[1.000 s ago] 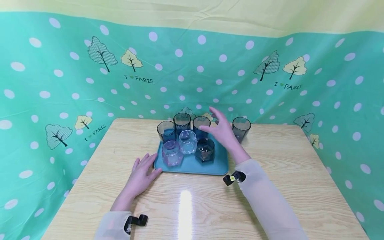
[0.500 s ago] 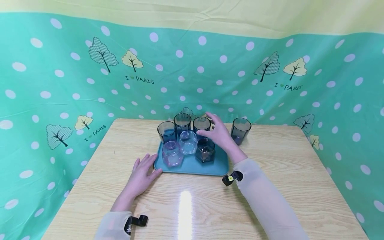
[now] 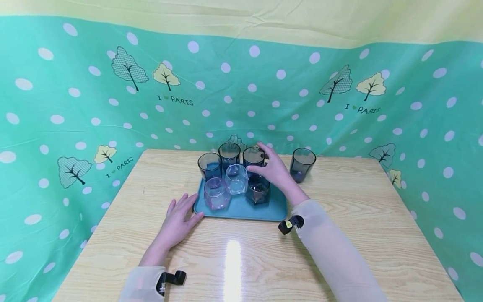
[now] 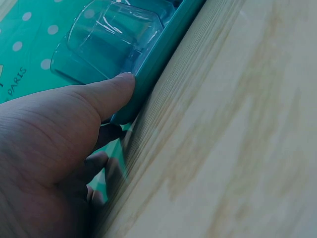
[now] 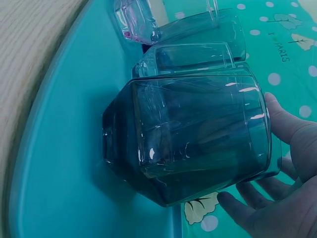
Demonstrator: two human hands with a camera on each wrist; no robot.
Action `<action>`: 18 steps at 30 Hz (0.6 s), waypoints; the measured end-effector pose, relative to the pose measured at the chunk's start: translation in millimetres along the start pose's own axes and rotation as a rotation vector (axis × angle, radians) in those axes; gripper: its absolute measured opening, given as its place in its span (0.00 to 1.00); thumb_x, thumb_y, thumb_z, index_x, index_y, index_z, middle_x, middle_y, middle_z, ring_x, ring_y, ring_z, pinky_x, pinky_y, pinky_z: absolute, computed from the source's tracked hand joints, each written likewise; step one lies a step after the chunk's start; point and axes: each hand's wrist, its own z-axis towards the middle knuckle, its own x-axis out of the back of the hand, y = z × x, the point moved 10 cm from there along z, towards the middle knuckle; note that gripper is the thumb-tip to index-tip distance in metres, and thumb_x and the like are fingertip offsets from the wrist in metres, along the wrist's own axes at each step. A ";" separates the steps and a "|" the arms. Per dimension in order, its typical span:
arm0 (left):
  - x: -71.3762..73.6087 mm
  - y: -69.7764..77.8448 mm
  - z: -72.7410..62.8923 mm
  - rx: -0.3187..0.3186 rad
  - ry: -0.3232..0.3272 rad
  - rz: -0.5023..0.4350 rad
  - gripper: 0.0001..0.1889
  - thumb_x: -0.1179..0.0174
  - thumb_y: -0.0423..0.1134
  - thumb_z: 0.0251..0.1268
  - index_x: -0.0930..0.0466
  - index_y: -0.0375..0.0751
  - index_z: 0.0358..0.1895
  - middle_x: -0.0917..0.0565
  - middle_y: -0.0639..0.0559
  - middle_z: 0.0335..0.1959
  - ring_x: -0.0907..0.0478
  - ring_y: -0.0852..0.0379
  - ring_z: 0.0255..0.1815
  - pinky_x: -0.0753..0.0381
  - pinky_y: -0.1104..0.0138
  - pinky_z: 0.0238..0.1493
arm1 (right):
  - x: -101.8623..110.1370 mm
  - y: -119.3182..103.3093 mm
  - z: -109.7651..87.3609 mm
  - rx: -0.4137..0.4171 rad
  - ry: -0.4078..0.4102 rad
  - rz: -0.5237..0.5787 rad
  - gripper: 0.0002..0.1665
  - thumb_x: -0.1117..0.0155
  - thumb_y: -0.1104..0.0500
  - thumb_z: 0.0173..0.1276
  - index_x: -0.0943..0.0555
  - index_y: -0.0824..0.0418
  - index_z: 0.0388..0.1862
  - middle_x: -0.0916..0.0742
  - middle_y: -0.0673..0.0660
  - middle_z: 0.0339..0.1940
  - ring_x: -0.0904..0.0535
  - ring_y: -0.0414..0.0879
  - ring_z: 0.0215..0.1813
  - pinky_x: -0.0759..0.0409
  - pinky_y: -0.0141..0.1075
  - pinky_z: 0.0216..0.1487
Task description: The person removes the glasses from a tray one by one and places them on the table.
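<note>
One tray (image 3: 277, 212) holds six glasses (image 3: 236, 180); one more glass (image 3: 302, 167) stands on the table (image 3: 351, 209), right. The left hand (image 3: 177, 222) touches the tray with loose fingers. The right hand (image 3: 277, 170) is at the tray's far right glass (image 3: 252, 157); gripping or not, one cannot tell.

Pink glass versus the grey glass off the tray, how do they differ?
The pink glass is pale pink and squat; the grey glass is smoky and taller. The pink glass stands on the tray, while the grey glass stands on the table. Both are see-through and upright, mouth up.
</note>
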 end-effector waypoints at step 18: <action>-1.1 -2.1 0.5 -0.005 0.007 -0.001 0.38 0.31 0.48 0.81 0.34 0.35 0.85 0.26 0.35 0.81 0.46 0.31 0.88 0.64 0.35 0.87 | -2.4 4.2 2.5 -0.013 -0.001 0.020 0.59 0.16 0.47 0.71 0.41 0.48 0.93 0.40 0.56 0.93 0.43 0.62 0.90 0.34 0.63 0.83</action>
